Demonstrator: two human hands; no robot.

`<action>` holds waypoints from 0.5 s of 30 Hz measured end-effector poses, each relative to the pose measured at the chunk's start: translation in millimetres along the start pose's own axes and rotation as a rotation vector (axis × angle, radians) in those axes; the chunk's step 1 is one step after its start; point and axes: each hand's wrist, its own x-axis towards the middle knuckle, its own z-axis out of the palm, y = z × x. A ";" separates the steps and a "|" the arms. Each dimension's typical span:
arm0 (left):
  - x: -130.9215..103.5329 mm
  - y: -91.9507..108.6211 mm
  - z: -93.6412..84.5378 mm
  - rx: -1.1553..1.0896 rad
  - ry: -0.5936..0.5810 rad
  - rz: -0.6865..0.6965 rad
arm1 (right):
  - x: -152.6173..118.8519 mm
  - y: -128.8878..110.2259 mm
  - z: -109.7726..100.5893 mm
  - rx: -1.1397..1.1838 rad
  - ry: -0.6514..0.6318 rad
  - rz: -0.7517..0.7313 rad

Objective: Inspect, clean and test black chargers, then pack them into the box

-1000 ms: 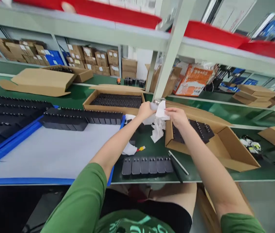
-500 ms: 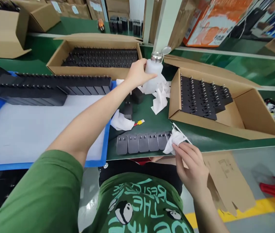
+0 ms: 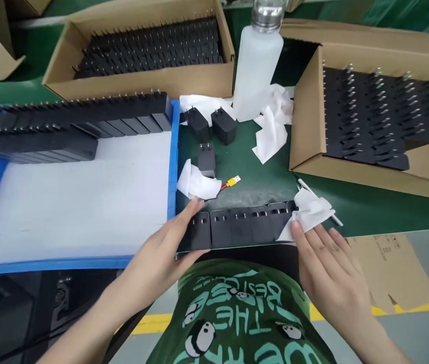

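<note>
A: Where are the hands?

B: Both sit at the near edge of the green tabletop. The left hand lies spread, fingers flat against the left end of a row of 5 black plastic plug adapters lined up along that edge. The right hand is also flat and spread, its fingertips pressing a crumpled white wipe against the row's right end.

A: Any open room?

B: Little. The row lies right at the lip. Just left, the raised blue rim of a white tray closes that side. To the right, an open brown cardboard box of black adapters stands near, with a thin white pen partly under the wipe.

A: And behind the row?

B: 3 loose black adapters, a yellow USB plug, more white wipes and a frosted white plastic bottle with a metal top. A second cardboard box stands farther back.
</note>
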 end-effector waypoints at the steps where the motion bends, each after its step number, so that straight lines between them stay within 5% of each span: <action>1: 2.1 -1.3 6.7 -0.015 0.018 -0.004 | 2.1 -3.1 -1.1 -0.019 -0.013 -0.021; 11: 7.2 -9.5 9.4 -0.038 0.064 -0.001 | 60.3 -92.3 22.3 0.168 0.153 -0.261; 15: 7.6 -7.1 8.3 -0.022 0.067 -0.053 | 82.6 -99.7 14.3 0.535 0.186 -0.303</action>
